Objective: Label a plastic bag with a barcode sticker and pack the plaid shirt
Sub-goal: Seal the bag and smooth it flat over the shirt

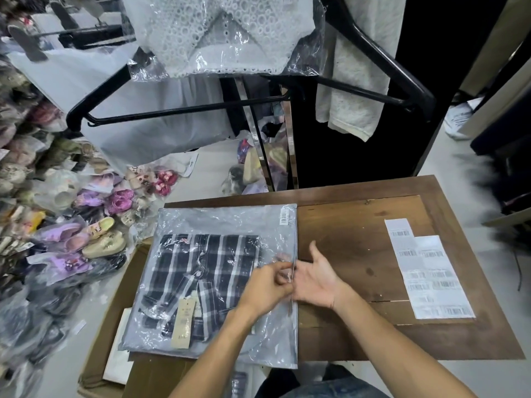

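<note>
- i am looking down at my two hands meeting at the right edge of the plastic bag, lower centre of the frame; i judge this to be the sealing step, since the plaid shirt is already lying inside the bag and a barcode sticker is already sitting on its upper right corner.
- my left hand is pinching narrowly at that edge, fingers curled on what looks like the thin strip of the flap; whether it is gripping the flap itself or only a liner i cannot tell.
- my right hand is lying open, palm up and fingers spread, just beside the same edge and holding nothing that i can see.
- next, i reckon, i am needing to fold the flap over along the whole right side and press it flat, keeping the film from creasing.
- the bag's left part is overhanging the wooden table above a cardboard box at lower left, so a push leftward is risking a slide off.
- to the right the tabletop is lying bare up to the label sheets at right centre, giving open room for my right hand.
- further off, bagged shoes are crowding the left side, and black hangers with a bagged white garment are hanging at the top of the frame, well apart from my hands.
</note>
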`<state>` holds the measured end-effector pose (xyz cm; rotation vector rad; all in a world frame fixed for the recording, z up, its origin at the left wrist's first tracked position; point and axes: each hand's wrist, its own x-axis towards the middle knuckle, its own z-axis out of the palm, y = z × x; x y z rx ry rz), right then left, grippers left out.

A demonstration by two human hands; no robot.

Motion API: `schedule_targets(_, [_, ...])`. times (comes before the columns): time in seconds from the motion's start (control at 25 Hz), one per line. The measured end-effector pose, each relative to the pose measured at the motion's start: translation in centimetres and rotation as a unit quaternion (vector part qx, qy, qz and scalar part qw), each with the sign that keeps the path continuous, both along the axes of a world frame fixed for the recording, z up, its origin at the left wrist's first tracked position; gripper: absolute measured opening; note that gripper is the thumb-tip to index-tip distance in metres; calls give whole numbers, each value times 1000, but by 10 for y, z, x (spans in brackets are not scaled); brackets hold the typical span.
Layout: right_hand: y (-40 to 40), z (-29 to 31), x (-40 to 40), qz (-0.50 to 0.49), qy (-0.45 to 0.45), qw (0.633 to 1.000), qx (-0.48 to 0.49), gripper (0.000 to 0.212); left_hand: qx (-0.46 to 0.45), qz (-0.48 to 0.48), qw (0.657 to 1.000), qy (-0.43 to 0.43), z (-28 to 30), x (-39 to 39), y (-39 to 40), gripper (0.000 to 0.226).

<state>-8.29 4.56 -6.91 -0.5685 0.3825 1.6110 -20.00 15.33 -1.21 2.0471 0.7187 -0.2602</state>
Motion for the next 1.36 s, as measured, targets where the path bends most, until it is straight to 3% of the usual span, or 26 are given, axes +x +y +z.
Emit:
schedule_targets(0.2, [9,8,51,-153,-103,982,-52,79,7,-46,998,45,-9,13,-3,82])
schedule_targets(0.32, [28,12,72,-141,-190,965,-113,72,14,-77,994,80,-13,23,0,90])
schedule_targets(0.52, [51,18,87,-70,-340,906,-242,45,112,-48,993,3,-9,54,27,55])
schedule_targets(0.68, [61,7,87,-48,-411,859,-302,28,129,-39,991,12,-23,91,60,55])
schedule_targets(0.8, [73,-6,90,-46,-478,801,-358,35,96,-94,989,56,-40,119,80,47])
schedule_targets(0.96, [86,-7,92,3,-585,676,-447,31,96,-152,980,89,-55,144,99,47])
schedule_targets(1.08, [90,3,89,26,-630,606,-485,34,84,-162,980,73,-60,146,108,49])
schedule_targets(1.24, [86,5,79,34,-649,577,-494,42,101,-186,975,71,-69,146,111,49])
schedule_targets(1.36, [75,8,62,42,-646,592,-480,43,99,-184,971,114,-72,147,113,49])
